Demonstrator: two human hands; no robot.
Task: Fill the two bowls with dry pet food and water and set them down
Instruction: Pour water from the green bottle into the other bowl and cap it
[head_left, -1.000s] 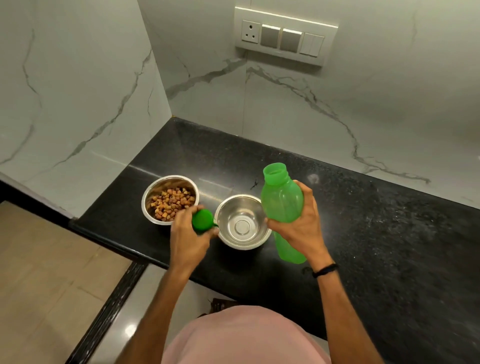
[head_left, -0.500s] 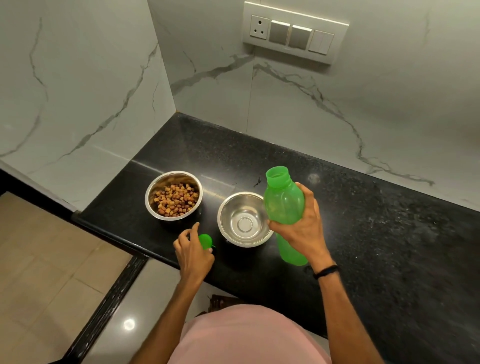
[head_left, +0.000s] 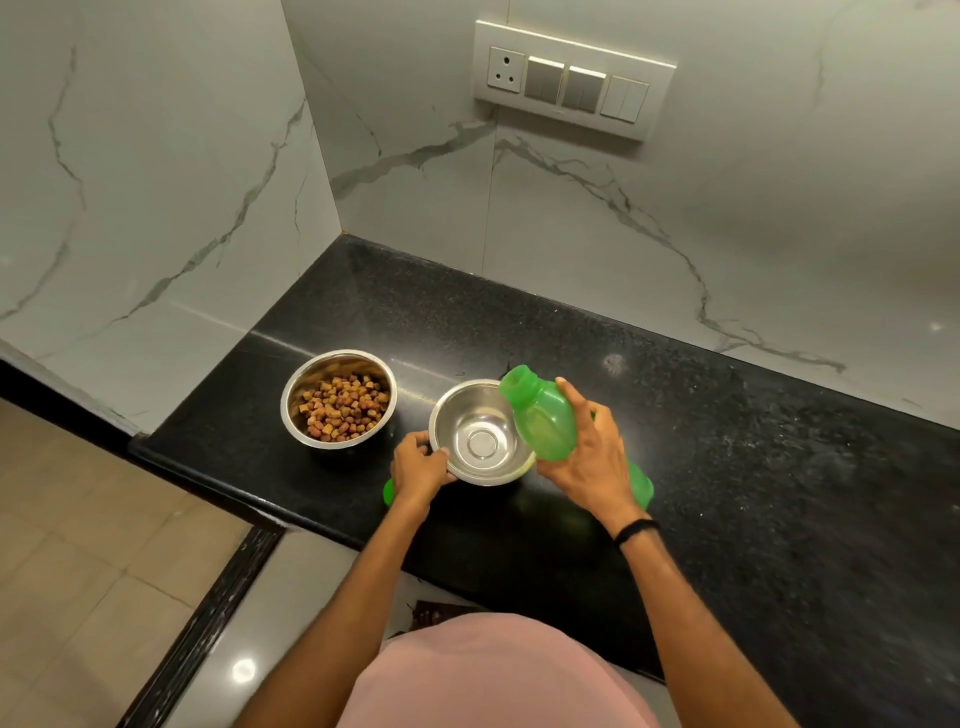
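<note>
Two steel bowls stand on the black counter (head_left: 727, 467). The left bowl (head_left: 296, 410) holds brown dry pet food (head_left: 343, 408). The right bowl (head_left: 480, 441) is empty and dry. My right hand (head_left: 592, 457) grips a green plastic bottle (head_left: 543, 415), uncapped and tilted with its mouth over the empty bowl's right rim; no water is seen flowing. My left hand (head_left: 418, 470) holds the empty bowl's left rim with curled fingers. The green bottle cap (head_left: 387, 492) lies on the counter, mostly hidden under my left hand.
Marble walls close the counter at the left and back, with a switch plate (head_left: 571, 80) on the back wall. The counter's front edge runs just below the bowls, above a tiled floor (head_left: 78, 571). Open counter stretches to the right.
My left hand set the green cap down on the counter and moved up to the empty bowl's rim. My right hand tipped the upright bottle over that bowl.
</note>
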